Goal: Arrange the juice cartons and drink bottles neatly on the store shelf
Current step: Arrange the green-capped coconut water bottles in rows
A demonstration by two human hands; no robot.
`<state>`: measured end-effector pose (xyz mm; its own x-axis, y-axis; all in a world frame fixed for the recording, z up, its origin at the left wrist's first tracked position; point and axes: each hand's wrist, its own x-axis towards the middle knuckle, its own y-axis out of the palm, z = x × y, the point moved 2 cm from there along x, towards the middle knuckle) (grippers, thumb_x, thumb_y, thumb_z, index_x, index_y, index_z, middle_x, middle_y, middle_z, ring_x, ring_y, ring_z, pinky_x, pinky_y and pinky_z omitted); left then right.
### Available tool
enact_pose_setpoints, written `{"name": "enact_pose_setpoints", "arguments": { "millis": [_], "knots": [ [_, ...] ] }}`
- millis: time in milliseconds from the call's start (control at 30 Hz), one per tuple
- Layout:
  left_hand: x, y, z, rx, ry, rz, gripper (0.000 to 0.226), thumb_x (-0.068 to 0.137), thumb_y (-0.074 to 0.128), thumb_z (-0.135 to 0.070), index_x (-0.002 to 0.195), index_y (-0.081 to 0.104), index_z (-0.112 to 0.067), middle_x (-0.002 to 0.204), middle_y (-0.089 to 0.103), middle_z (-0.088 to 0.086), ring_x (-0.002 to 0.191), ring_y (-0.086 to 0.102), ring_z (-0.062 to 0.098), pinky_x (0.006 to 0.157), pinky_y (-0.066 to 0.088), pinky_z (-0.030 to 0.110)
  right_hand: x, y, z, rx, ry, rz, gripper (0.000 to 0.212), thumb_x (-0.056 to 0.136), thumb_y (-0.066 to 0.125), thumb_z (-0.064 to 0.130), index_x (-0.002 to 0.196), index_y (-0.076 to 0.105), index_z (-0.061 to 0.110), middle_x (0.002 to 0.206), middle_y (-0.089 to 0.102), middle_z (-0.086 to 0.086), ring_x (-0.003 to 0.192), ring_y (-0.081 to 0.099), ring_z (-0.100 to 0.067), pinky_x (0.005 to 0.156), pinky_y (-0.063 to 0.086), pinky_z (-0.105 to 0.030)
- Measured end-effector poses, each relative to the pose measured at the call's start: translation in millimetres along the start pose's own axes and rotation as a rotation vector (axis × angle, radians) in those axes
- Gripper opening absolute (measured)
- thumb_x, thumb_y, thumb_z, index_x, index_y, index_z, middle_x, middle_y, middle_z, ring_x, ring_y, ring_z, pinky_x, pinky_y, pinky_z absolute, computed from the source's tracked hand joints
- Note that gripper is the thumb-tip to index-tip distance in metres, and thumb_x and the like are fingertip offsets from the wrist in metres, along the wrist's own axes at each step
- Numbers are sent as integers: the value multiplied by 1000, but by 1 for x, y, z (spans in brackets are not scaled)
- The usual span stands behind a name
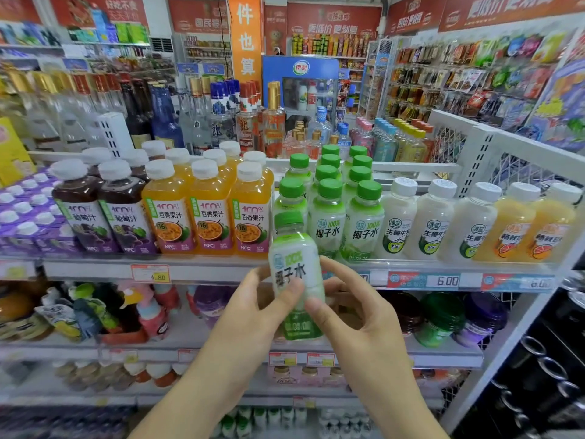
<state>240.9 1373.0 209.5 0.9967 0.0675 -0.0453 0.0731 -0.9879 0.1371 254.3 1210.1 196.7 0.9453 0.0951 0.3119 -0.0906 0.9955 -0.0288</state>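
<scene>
Purple cartons with white screw caps [30,213] fill the far left of the white metal store shelf [221,267]. Next to them stand two dark grape-juice bottles with white caps [104,213], then three orange passion-fruit juice bottles [209,217], with more of each kind behind. Right of these come rows of small clear coconut-water bottles with green caps [345,213], then milky white bottles with white caps [433,220], and two pale orange bottles [535,226] at the right end.

In front of the shelf edge, just below the gap at the head of the leftmost green-cap row, both hands hold one small green-capped coconut-water bottle [296,270] upright, tilted slightly. The left hand [253,312] has its grip closed around the bottle's left side, thumb pressed on the label. The right hand [351,308] grasps the right side, index finger along the label and thumb on the front. The bottle looks blurred, so its lower label is hard to read.

A yellow and red price tag [150,273] sits on the shelf rail.
</scene>
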Motion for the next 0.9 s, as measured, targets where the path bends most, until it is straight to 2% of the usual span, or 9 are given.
{"name": "enact_pose_setpoints", "arguments": {
  "millis": [133,267,333,467,600,667,767,833,900],
  "knots": [
    [2,-2,4,-218,-60,-32,51,97,59,-39,136,61,-6,122,77,16,113,74,38,100,56,61,8,-7,-4,148,99,4,36,101,69,8,133,70,26,109,78,1,101,74,-15,78,58,-25],
    [5,-2,1,-305,-103,42,48,104,49,-37,136,63,-6,126,74,20,113,72,43,88,62,56,12,-7,-2,151,115,107,29,102,68,13,130,74,20,120,79,1,115,74,-19,94,59,-30],
    [7,-3,-2,-311,-115,76,45,106,46,-38,134,67,-10,128,73,20,116,72,41,88,63,54,13,-6,-1,161,91,106,33,101,66,7,130,73,18,119,80,-1,116,74,-19,97,59,-33],
    [13,-4,-4,-226,-93,107,49,95,58,-45,130,71,-13,128,74,17,119,71,37,95,61,55,11,-1,-2,155,42,88,39,98,70,4,134,71,19,122,79,-2,117,74,-22,102,59,-44],
    [13,-8,-7,-141,-53,96,46,95,62,-34,135,65,-10,124,76,15,114,73,38,97,60,55,11,-2,-5,132,14,68,42,97,77,11,136,71,24,128,75,-4,117,72,-26,102,57,-55],
    [13,-9,-8,-146,-36,63,45,96,63,-27,137,62,-7,123,76,17,110,74,41,99,56,62,13,-5,-6,124,-12,61,45,92,78,16,136,72,26,134,71,-4,121,70,-27,102,56,-56],
    [13,-10,-9,-189,-57,39,48,95,65,-24,138,55,-4,121,76,22,106,73,47,103,51,69,13,-8,-7,116,-40,56,49,88,79,17,135,71,26,136,70,-4,124,69,-27,101,57,-54],
    [14,-10,-9,-222,-86,52,46,100,69,-25,139,56,-4,124,74,24,113,70,50,105,49,70,11,-8,-9,93,-69,38,51,85,82,16,134,71,27,135,70,-5,124,68,-27,100,57,-47],
    [15,-8,-8,-225,-113,84,47,97,69,-34,138,63,-11,130,71,23,123,63,52,112,38,75,9,-7,-10,73,-104,8,48,85,82,14,131,73,25,135,70,-4,124,68,-27,99,58,-38]
  ]
}}
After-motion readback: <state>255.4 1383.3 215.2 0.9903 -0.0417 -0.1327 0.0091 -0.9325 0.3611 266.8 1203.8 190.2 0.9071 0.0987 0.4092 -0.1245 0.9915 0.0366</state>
